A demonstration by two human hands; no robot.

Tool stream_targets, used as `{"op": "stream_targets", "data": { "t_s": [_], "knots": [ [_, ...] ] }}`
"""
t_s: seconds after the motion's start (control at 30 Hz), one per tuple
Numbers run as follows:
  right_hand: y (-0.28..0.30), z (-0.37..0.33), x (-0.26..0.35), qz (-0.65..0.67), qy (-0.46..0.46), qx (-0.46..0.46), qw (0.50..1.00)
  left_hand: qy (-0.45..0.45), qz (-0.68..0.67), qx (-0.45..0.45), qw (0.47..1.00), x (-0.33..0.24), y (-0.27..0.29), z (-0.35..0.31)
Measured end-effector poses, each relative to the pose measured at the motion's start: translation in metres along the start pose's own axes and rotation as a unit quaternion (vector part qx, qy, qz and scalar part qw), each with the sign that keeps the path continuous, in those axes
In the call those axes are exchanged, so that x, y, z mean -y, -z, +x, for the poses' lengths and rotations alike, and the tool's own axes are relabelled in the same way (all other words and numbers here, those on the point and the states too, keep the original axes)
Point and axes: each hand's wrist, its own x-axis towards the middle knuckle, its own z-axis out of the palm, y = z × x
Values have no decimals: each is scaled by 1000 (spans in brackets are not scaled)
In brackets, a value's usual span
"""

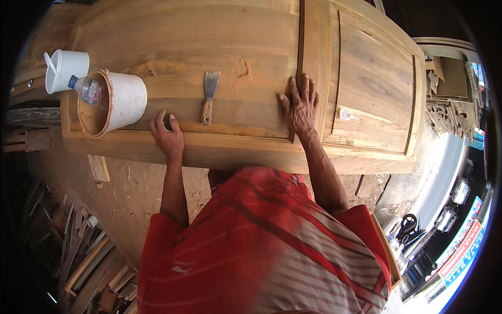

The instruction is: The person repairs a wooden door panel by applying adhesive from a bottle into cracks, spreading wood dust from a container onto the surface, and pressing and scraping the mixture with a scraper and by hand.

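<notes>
A large wooden door panel (183,42) with raised frame rails lies flat in front of me. My right hand (301,111) rests on it with fingers spread, beside the upright rail and its dark groove. At the door's near edge, my left hand (168,138) is loosely curled, thumb and fingers apart, with a dark gap between them and nothing visibly held. Between the hands lies a putty knife (210,94) with a worn handle, just left of a smeared patch of orange-brown putty (241,73). A white bucket (128,99) lies tilted left of my left hand, a clear plastic bottle (91,91) in its mouth.
A smaller white pail (73,68) stands at the far left. A small whitish piece (346,114) lies on the right-hand panel. Scrap wood strips (89,261) are piled at lower left, and more offcuts (449,115) are stacked beyond the door's right end.
</notes>
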Motion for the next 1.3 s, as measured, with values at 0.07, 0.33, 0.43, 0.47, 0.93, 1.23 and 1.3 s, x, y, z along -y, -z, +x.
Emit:
{"op": "stream_targets", "data": {
  "t_s": [0.07, 0.33, 0.43, 0.47, 0.93, 1.23, 1.3],
  "knots": [
    [0, 1, 3, 0, 2, -9, 1000, -3, 1, -4, 1000, 4, -1, -1],
    [-1, -7, 2, -14, -20, 13, 1000, 19, 3, 3, 1000, 2, -2, -3],
    [1, 9, 3, 1, -32, 11, 999, -2, 2, -7, 1000, 2, 0, -2],
    [0, 2, 3, 10, -36, 22, 999, 6, 5, 6, 1000, 1, 2, -5],
    [-1, 4, -4, 6, -10, 11, 1000, 0, 1, -9, 1000, 5, -1, -2],
    [-6, 2, 1, -5, -40, 22, 999, 2, 2, -19, 1000, 3, -1, -1],
    [-5, -8, 3, -15, -44, 26, 999, 18, 5, -4, 1000, 6, -3, -4]
  ]
}}
